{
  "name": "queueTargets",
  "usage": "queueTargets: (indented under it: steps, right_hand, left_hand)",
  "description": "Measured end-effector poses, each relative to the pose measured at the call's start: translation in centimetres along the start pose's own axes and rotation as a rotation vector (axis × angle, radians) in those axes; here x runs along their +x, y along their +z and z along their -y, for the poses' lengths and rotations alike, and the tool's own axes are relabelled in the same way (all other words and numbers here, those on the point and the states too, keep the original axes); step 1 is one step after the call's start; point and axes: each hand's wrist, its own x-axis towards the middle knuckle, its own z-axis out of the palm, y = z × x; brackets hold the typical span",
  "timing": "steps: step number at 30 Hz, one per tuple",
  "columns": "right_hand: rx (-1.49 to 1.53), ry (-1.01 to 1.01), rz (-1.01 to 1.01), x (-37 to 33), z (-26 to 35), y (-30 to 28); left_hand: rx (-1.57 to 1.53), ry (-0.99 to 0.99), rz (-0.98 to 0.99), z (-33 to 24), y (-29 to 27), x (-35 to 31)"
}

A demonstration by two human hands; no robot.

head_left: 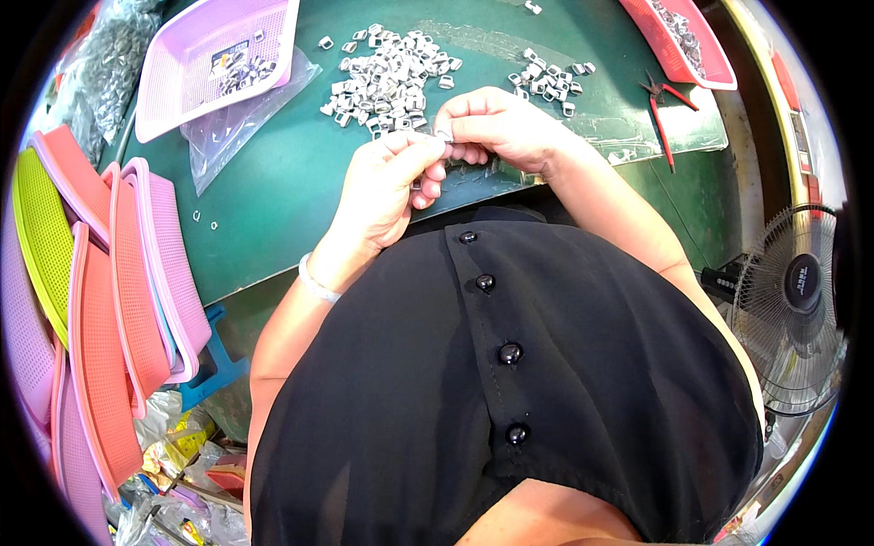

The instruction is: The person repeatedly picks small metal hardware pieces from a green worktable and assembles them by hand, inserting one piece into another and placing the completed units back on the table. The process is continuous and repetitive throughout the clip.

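My left hand [387, 182] and my right hand [492, 127] meet over the near edge of the green table [273, 218], fingertips pressed together. Between them they pinch a small metal ring-like piece [443, 136], mostly covered by my fingers. Just beyond my hands lies a large heap of small silvery square loops [387, 77], which look like little buckles. A smaller group of the same loops [546, 80] lies to the right. My left wrist wears a pale band [315, 280].
A pink plastic basket [155, 91] with small metal parts stands back left, beside a clear plastic bag [241, 136]. Red-handled pliers [663, 118] and a red basket [719, 68] are at the right. Stacked colourful baskets [96, 346] stand left; a fan [792, 309] stands right.
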Motion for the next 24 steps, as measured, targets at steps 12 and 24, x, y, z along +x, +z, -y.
queueTargets:
  steps: [12, 24]
  right_hand:
    - [0.002, -0.279, -0.063, -0.5, -0.5, 0.8]
    - [-0.197, -0.362, -0.053, -1.5, -0.6, 0.4]
  left_hand:
    - [0.084, 0.070, -0.068, 0.3, 0.6, 0.0]
    - [0.067, 0.071, -0.078, 0.2, 0.3, 0.1]
